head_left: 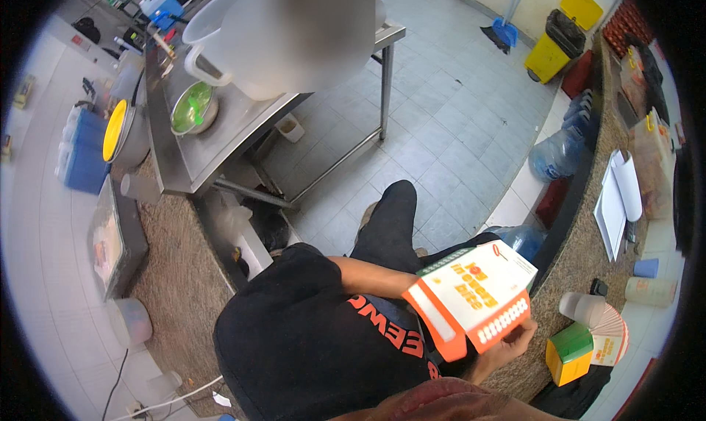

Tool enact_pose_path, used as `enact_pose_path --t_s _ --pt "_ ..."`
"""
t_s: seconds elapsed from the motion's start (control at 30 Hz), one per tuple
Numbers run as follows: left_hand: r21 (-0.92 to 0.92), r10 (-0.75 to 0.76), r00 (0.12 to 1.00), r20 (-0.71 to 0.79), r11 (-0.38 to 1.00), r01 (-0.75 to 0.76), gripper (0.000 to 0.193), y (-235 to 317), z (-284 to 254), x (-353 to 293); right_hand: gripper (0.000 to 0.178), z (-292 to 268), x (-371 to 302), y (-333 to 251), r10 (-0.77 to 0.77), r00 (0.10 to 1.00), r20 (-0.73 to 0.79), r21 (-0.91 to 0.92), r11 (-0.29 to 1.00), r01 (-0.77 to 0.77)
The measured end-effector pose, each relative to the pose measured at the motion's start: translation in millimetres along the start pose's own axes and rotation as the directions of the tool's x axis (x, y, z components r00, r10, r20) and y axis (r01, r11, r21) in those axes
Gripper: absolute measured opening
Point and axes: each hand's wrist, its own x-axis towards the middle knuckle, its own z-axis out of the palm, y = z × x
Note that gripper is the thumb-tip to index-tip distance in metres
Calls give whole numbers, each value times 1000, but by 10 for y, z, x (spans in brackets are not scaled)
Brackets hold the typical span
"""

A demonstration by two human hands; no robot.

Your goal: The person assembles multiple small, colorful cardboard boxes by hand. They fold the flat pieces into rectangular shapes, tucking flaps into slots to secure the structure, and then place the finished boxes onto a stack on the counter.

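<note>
I hold a white and orange cardboard food box (474, 296) in front of my black shirt, tilted with its open orange flap toward the lower left. My right hand (509, 345) grips the box's lower right edge from below. My left forearm (371, 275) reaches across my body to the box. The left hand itself is hidden behind the box.
A speckled stone counter (581, 252) curves along the right, carrying a plastic cup (579, 307), a fan of flat cartons (612, 334), a green and yellow box (569, 353) and papers (618, 200). A steel table (220, 138) with a metal bowl (193, 109) stands upper left. Water bottles (559, 152) and a yellow bin (553, 50) are on the tiled floor.
</note>
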Motion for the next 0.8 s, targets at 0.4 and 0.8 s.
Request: enact_pose_path --t_s 0.4,0.8 --pt "206 114 992 -51 973 -102 26 -27 158 -80 26 -125 -39 205 -94 991 -91 -118 990 83" --pt "811 636 766 -98 497 -309 25 457 156 35 23 -53 -49 147 24 970 -241 -207 976 -75"
